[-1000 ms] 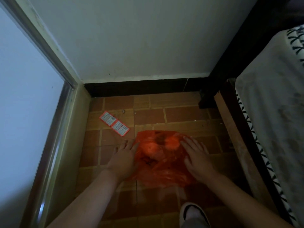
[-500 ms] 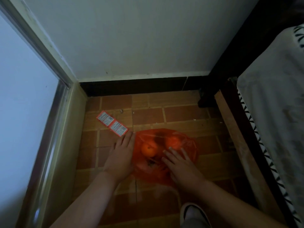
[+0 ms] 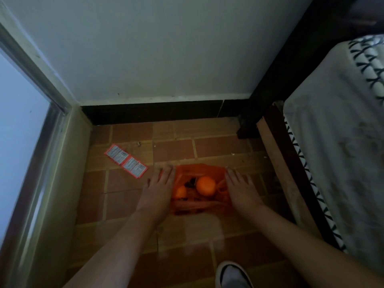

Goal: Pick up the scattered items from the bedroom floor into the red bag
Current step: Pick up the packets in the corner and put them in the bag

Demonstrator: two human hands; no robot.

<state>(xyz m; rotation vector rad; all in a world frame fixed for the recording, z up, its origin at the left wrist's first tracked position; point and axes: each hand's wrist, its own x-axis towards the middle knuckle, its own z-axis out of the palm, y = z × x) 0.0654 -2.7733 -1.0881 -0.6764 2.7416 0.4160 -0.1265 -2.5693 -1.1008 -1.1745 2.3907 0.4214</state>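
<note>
Bare tiled floor (image 3: 133,183) lies open left of the red bag (image 3: 199,170), broken only by a strip of packets (image 3: 126,163). The bed frame (image 3: 276,163) crowds the right side; the wall (image 3: 155,59) closes the far end.

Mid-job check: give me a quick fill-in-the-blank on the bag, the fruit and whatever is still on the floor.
1. The red bag lies on the floor between the left hand and the ____ hand.
2. Inside it show ____ oranges, the larger one nearer the right hand.
3. The strip of red sachets lies ____ the bag, on the tiles to its left.

Missing words: right; two; outside
</note>
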